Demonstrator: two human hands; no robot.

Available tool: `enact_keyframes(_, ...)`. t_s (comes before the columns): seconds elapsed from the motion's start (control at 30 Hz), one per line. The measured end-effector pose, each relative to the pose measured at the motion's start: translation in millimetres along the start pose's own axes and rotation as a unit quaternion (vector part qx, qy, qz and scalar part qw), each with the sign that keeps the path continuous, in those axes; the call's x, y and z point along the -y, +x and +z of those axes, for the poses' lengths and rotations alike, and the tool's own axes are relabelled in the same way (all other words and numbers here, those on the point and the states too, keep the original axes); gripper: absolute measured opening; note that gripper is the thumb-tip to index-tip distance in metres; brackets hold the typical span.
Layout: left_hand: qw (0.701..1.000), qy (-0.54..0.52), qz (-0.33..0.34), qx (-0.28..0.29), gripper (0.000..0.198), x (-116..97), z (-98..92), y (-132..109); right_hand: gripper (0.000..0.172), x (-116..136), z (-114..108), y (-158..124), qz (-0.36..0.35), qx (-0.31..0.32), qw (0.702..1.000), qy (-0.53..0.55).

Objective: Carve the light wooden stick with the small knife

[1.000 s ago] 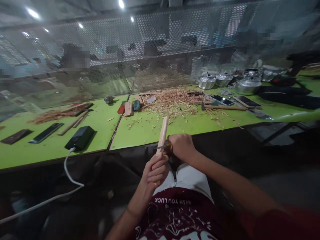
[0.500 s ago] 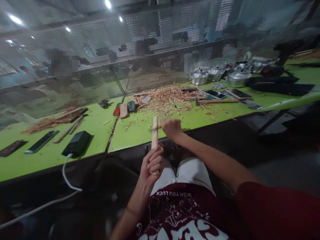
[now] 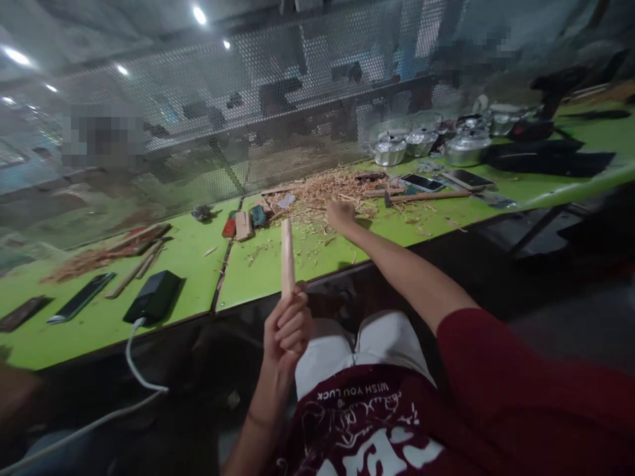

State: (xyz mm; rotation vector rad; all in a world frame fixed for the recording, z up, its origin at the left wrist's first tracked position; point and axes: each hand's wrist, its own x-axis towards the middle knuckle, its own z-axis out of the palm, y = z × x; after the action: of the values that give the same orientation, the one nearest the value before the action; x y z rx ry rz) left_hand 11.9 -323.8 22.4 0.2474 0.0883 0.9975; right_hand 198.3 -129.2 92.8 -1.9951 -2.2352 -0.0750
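Note:
My left hand (image 3: 289,325) is wrapped round the lower end of a pale wooden stick (image 3: 287,254), whose upper part points away from me over the table edge. My right hand (image 3: 341,215), a closed fist, hovers at the near side of a heap of wood shavings (image 3: 317,196). Whatever it grips, if anything, is hidden by the fingers. Both hands are apart, the right one farther forward than the stick's tip.
On the green table (image 3: 258,277) lie a hammer (image 3: 429,196), phones (image 3: 423,182), a wood block (image 3: 243,226) and a black power adapter (image 3: 153,297) with a white cable. Lidded metal pots (image 3: 390,149) stand behind. A perforated metal screen (image 3: 307,106) runs along the back.
My right hand has moved forward, away from me, toward the shavings. The stick in my left hand has shifted left and stands a little more upright. The view has turned slightly.

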Motion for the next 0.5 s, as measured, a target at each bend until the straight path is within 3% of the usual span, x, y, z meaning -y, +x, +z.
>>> enact_keyframes(0.07, 1.000, -0.004, 0.013, 0.009, 0.020, -7, -3.7, 0, 0.037, -2, -6, -5, 0.013, -0.019, 1.000, 0.010)
enact_keyframes(0.17, 1.000, 0.003, 0.015, -0.008, 0.022, -9, -9.4, 4, 0.034, 14, -11, -40, -0.031, -0.057, 0.997, 0.038)
enact_keyframes(0.37, 1.000, 0.008, 0.011, -0.025, 0.040, 21, -15.9, 2, 0.029, 42, 2, -133, -0.154, -0.017, 0.987, 0.050)
enact_keyframes(0.5, 0.999, 0.033, -0.017, -0.040, 0.041, 27, -14.5, 2, 0.032, 34, 15, -137, -0.182, -0.079, 0.980, 0.028)
